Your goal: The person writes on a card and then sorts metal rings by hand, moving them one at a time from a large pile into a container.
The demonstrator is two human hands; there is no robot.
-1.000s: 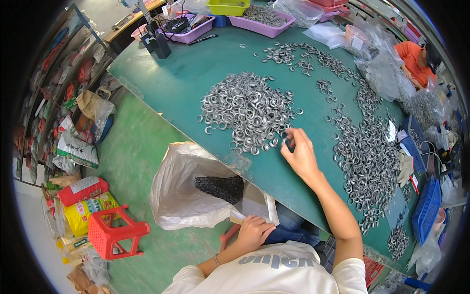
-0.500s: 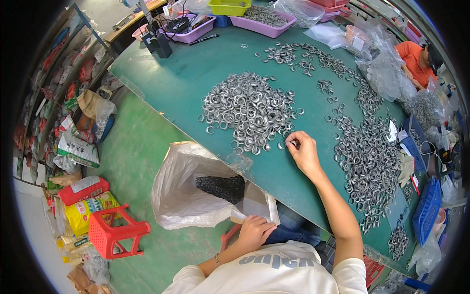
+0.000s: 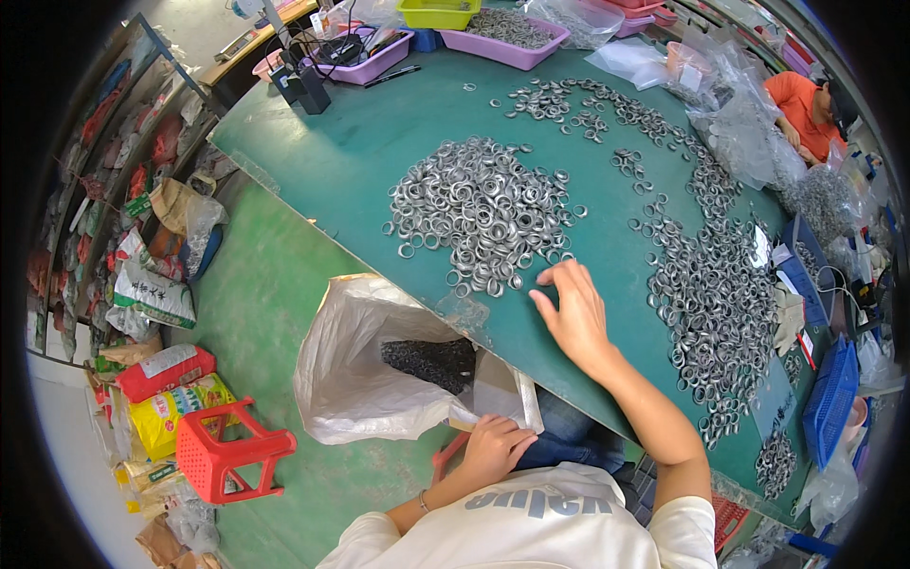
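Metal rings [image 3: 483, 204] lie heaped on the green tabletop [image 3: 313, 152], near the middle. At the heap's near right edge is my right hand [image 3: 575, 313], its thumb and fingers apart and nothing visible between them; the fingertips rest close to the nearest rings. My left hand [image 3: 496, 449] is closed on the near rim of a white woven sack [image 3: 351, 394], below the table's edge. The sack gapes wide, and dark small pieces [image 3: 431, 365] show inside it. A second, wider spread of rings [image 3: 716, 303] covers the table's right side.
A red plastic stool [image 3: 223, 450] stands on the floor at left, beside filled bags [image 3: 166, 370]. Purple trays [image 3: 502, 43] and a black adapter [image 3: 305, 90] sit along the far edge. Blue baskets [image 3: 827, 403] are at right. A person in orange [image 3: 806, 114] sits at far right.
My right hand has gone from a pinch at the heap's edge to spread fingers, shifting slightly left. The left hand keeps its hold on the sack.
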